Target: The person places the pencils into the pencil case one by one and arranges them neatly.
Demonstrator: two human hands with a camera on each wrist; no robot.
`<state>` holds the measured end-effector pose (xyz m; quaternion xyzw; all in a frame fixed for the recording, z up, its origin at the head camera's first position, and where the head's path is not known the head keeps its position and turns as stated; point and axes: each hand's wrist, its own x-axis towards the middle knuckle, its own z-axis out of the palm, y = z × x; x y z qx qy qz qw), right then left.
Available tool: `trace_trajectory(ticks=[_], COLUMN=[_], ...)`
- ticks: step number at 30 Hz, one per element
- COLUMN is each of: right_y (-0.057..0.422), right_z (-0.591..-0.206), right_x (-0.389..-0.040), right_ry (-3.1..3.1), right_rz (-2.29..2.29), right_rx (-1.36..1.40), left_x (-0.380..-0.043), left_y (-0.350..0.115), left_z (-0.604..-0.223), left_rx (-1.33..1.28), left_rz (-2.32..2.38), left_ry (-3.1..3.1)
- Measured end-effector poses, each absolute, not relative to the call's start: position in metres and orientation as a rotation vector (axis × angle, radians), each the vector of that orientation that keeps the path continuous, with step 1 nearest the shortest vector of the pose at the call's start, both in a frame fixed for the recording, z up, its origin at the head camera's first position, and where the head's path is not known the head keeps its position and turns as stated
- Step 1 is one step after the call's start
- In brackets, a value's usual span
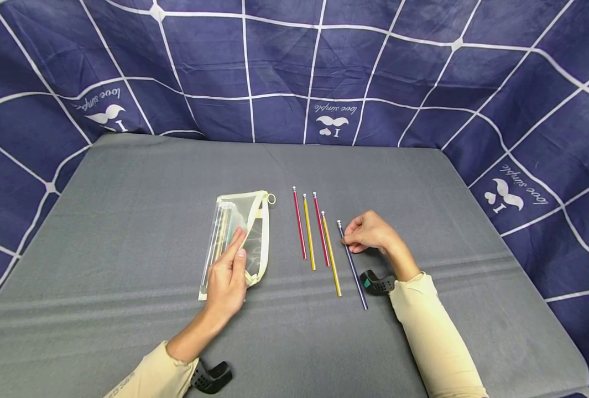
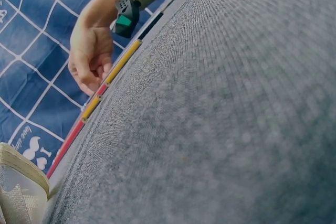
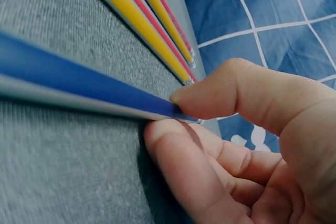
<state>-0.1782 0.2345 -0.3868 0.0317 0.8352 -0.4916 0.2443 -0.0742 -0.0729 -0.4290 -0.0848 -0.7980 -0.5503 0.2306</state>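
A clear pencil pouch (image 1: pixel 258 221) with cream edging lies left of centre in the head view, its side gaping and some pencils inside. My left hand (image 1: pixel 227 279) holds the pouch by the near edge of its opening. To the right, my right hand (image 1: pixel 369 231) pinches a blue pencil (image 1: pixel 354 271) between thumb and fingers near its eraser end. The right wrist view shows this blue pencil (image 3: pixel 94 80) against the grey cloth. Between pouch and right hand lie a red pencil (image 1: pixel 299 224), a yellow pencil (image 1: pixel 309 232), a second red pencil (image 1: pixel 321 229) and a second yellow pencil (image 1: pixel 331 254).
Grey cloth (image 1: pixel 155 221) covers the table. A blue curtain (image 1: pixel 279 61) with white lines hangs behind the table and at both sides. Each wrist wears a black band, the right band (image 1: pixel 378 283) beside the blue pencil and the left band (image 1: pixel 212 377) near the front.
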Motion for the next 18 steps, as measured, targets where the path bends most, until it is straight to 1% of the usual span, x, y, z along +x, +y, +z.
trace_trajectory(ticks=[12, 18], right_y=[0.245, 0.246], right_z=[-0.386, -0.386], right_x=[-0.183, -0.183], right_ry=[2.22, 2.124], right_rz=[-1.519, -1.654], right_rx=[0.162, 0.148], left_x=[-0.075, -0.074], left_y=[-0.073, -0.073], left_z=[-0.43, -0.431], left_rx=[-0.233, -0.228], left_rz=[-1.51, -1.506], left_ry=[-2.192, -2.194])
